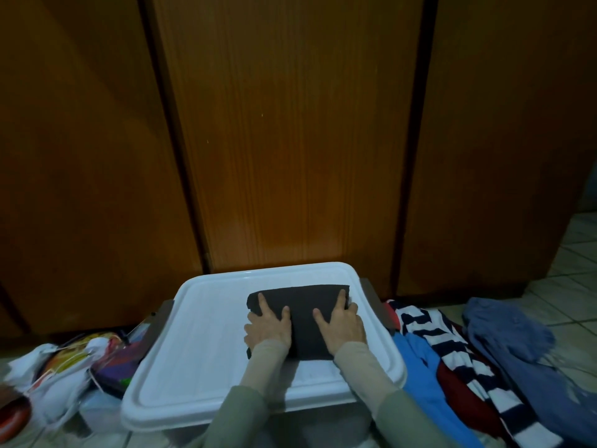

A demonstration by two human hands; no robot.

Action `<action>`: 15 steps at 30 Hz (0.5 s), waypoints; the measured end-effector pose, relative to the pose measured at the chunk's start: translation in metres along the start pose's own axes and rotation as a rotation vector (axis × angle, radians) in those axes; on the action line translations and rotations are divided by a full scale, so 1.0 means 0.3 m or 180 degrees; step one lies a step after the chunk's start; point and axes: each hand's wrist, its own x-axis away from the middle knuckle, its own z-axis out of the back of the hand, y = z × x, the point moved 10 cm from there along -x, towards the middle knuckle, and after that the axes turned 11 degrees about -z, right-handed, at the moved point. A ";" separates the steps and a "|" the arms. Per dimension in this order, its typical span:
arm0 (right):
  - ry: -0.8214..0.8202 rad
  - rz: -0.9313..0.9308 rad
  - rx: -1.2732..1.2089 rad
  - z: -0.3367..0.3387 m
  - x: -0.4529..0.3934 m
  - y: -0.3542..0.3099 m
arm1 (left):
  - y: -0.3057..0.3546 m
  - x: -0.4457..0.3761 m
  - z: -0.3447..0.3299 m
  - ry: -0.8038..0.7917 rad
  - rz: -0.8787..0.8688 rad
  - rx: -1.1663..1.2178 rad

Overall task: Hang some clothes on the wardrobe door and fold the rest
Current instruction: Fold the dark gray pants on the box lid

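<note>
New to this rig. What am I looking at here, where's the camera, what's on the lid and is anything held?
There is no robot: a person works with bare hands. The one picture comes from a camera worn on the head, looking forward and down.

The left hand and right hand lie flat, fingers straight, on a dark folded cloth. They press it; nothing is gripped. The cloth lies on the white lid of a plastic box on the floor.

Behind stand brown wardrobe doors. To the right on the floor lie more clothes: a striped garment, a bright blue one and a grey-blue one. To the left lie bags, too blurred to tell apart.
</note>
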 end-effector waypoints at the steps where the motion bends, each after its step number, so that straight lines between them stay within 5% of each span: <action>1: -0.0033 0.0012 -0.0052 0.012 0.005 0.002 | 0.005 0.009 0.002 -0.0025 -0.0028 0.0108; 15: 0.0739 0.0110 -0.0490 0.484 0.052 0.181 | 0.455 0.156 0.061 0.0121 -0.1123 0.0752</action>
